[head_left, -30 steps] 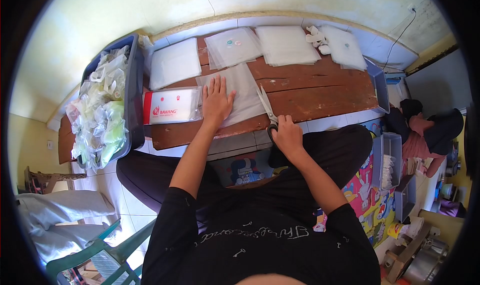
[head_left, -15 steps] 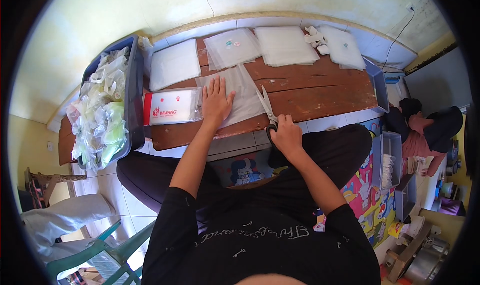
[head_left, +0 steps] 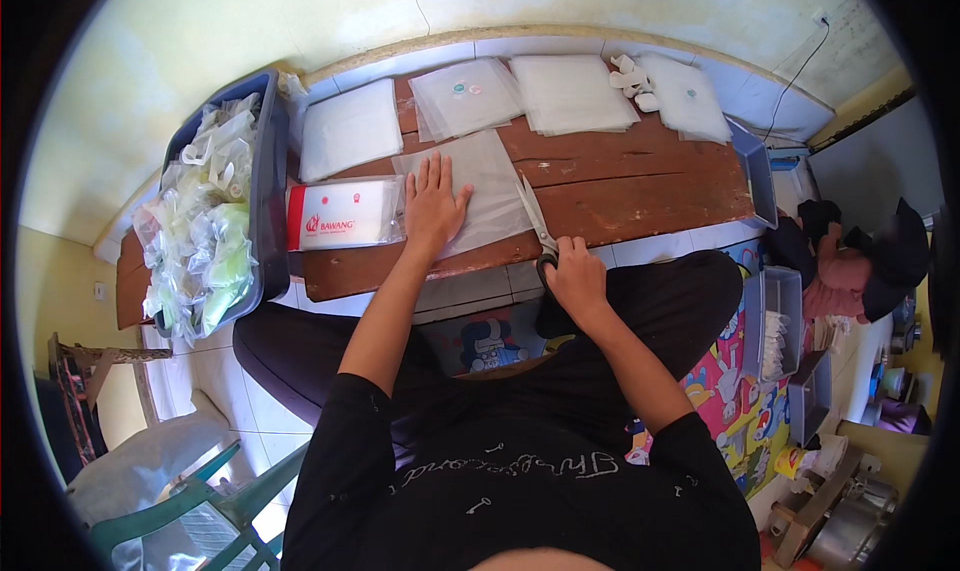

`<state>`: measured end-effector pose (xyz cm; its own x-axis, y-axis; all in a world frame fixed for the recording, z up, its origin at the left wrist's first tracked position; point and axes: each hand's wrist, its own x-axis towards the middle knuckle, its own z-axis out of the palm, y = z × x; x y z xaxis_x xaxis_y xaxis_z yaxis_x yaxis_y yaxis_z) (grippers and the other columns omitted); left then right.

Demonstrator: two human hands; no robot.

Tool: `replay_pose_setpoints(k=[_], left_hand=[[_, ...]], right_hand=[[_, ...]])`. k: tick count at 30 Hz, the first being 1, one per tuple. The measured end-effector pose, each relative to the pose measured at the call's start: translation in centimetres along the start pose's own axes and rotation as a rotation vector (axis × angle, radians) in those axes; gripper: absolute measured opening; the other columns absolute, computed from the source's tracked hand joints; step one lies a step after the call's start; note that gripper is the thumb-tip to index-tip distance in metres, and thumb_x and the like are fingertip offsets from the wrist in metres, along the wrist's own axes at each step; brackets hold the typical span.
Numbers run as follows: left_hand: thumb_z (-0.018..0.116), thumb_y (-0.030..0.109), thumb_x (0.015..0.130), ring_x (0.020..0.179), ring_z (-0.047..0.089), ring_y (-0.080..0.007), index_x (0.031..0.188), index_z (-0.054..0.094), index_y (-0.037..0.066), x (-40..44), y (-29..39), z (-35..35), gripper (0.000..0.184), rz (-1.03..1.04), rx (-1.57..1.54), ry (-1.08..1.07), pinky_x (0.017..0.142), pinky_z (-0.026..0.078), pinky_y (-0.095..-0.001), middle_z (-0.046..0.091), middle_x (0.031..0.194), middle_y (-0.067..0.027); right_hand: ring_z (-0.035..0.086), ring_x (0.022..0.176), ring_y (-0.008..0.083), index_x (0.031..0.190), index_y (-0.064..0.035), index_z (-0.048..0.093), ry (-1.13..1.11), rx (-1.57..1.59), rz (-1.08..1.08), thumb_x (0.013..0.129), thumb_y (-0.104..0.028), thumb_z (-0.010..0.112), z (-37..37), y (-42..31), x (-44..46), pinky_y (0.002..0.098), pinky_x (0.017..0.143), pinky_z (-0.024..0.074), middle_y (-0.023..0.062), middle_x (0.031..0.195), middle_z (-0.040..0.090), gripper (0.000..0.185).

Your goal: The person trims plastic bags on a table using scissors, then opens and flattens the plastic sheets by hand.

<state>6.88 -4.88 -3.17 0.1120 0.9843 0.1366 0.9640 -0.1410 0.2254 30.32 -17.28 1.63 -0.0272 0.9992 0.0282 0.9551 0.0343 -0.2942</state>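
My left hand [head_left: 432, 203] lies flat, fingers spread, on a clear plastic sheet or bag [head_left: 490, 186] on the brown wooden table [head_left: 620, 183]. In my right hand [head_left: 577, 276] is a pair of scissors [head_left: 536, 216], its fingers wrapped round the dark handles. The blades point away from me and are slightly parted, beside the right edge of the plastic. Left of my left hand rests a red and white pack of plastic bags [head_left: 345, 214] marked "BAWANG".
Stacks of clear plastic [head_left: 350, 131] line the table's far side, with white rolled pieces [head_left: 630, 79] among them. A dark crate [head_left: 268, 171] of filled plastic bags stands at left. Grey trays [head_left: 757, 171] sit at right, near another person [head_left: 845, 261].
My hands, the scissors and the plastic stay almost where they were. The other person at the right has shifted posture, and their hand has moved up.
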Motion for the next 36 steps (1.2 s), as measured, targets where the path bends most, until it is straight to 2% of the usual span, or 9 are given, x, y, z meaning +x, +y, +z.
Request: replay_pose_setpoints(k=[36], left_hand=[[0.035, 0.055, 0.099, 0.149, 0.018, -0.0251, 0.152, 0.030, 0.007, 0.0, 0.0, 0.0, 0.072, 0.010, 0.006, 0.018, 0.121, 0.011, -0.0440, 0.022, 0.161, -0.0090]], right_hand=[[0.068, 0.078, 0.0401, 0.096, 0.0000, 0.055, -0.029, -0.047, -0.023, 0.082, -0.032, 0.072, -0.8, -1.2, 4.0, 0.0470, 0.069, 0.0559, 0.0205, 0.095, 0.060, 0.039]])
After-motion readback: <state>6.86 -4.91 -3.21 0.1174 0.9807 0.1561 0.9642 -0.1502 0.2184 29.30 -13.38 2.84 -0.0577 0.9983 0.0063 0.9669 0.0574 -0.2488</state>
